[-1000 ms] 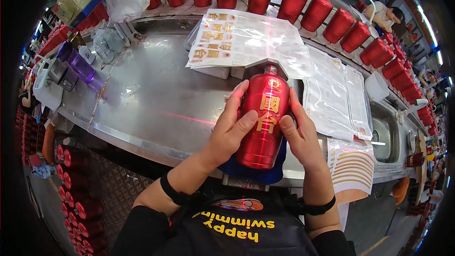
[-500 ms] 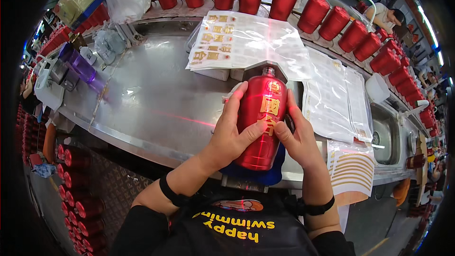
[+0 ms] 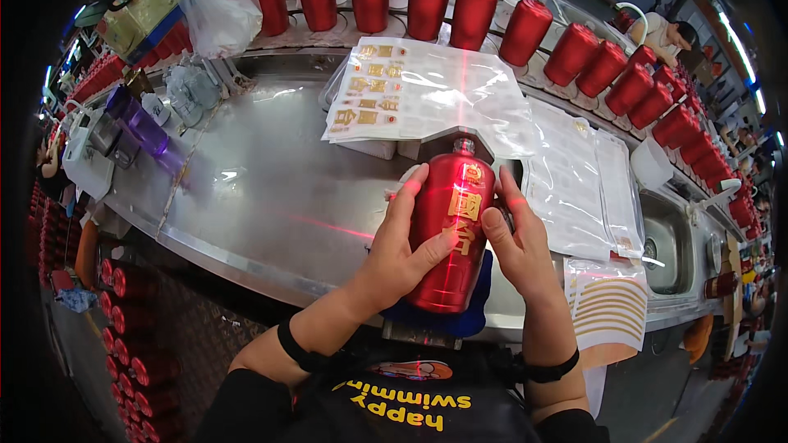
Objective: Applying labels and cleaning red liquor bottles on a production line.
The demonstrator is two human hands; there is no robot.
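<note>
A glossy red bottle [image 3: 439,279] with a clear neck and gold characters down its front lies tilted before me, its neck pointing away. My left hand [image 3: 394,250] is wrapped round its left side, with the thumb pressed on the lower gold character. On the other side, my right hand [image 3: 525,246] has its fingers spread; the thumb is beside the bottle's right edge and the fingertips stand slightly off it. A dark angled rest [image 3: 427,150] is behind the neck, and blue cloth [image 3: 474,316] lies under the base. Just beyond is a sheet of gold decals [image 3: 460,86].
Several red bottles [image 3: 369,0] stand in a curved row along the far side. More sheets [image 3: 566,189] and a strip sheet [image 3: 607,303] lie right, near a sink [image 3: 675,238] and white tub [image 3: 651,162]. A purple bottle [image 3: 139,123] is left, above stacked red bottles [image 3: 135,312].
My right hand has loosened, its thumb leaving the bottle's front for the edge. My left thumb stays on the gold character. The far bottles have shifted along their row, and the view has tilted up slightly.
</note>
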